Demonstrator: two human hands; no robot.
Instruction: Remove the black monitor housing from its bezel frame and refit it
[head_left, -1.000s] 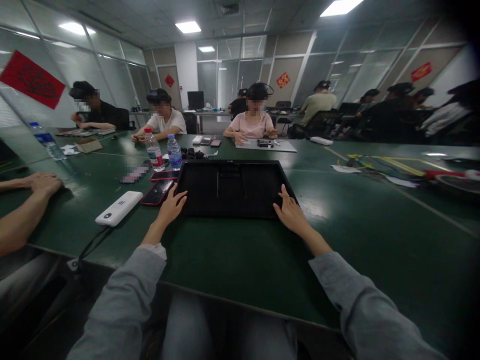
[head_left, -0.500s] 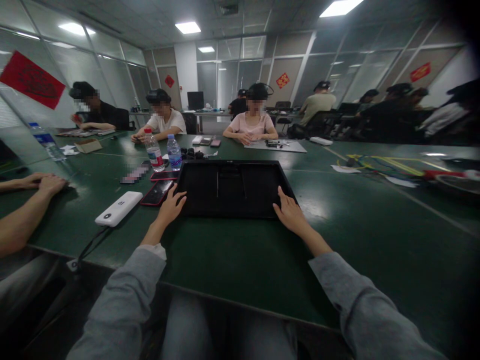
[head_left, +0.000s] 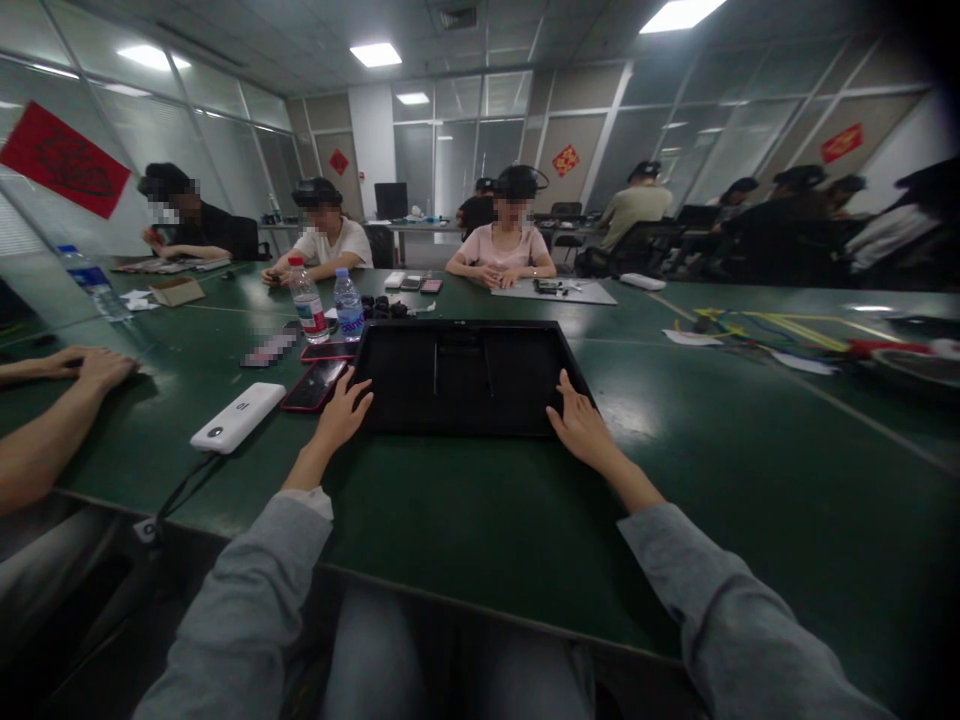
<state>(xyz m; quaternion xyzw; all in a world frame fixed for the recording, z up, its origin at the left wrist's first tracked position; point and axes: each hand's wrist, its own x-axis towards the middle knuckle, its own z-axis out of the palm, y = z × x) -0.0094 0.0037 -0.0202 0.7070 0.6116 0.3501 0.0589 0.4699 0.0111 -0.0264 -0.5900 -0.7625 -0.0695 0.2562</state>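
Note:
A black rectangular tray (head_left: 461,405) with a raised rim lies flat on the green table in front of me. Near its middle are a recessed section and two thin light lines, whose nature I cannot make out. My left hand (head_left: 343,412) rests at the tray's left edge, fingers spread, the thumb over the rim. At the right edge, my right hand (head_left: 579,422) lies with its fingers apart and their tips on the rim. Neither hand is wrapped round anything. A dark phone in a red case (head_left: 315,386) lies just left of my left hand.
Left of the tray are a white power bank (head_left: 238,418) with a cable, a red-capped bottle (head_left: 308,302) and a blue-capped bottle (head_left: 348,305). A neighbour's hands (head_left: 101,367) rest at far left. Yellow-green cables (head_left: 765,326) lie at right. Several people sit beyond.
My hands stay at the tray's two edges, with only a slight shift of the right fingers. The tray has not moved. Across the table, a person's hands shift a little.

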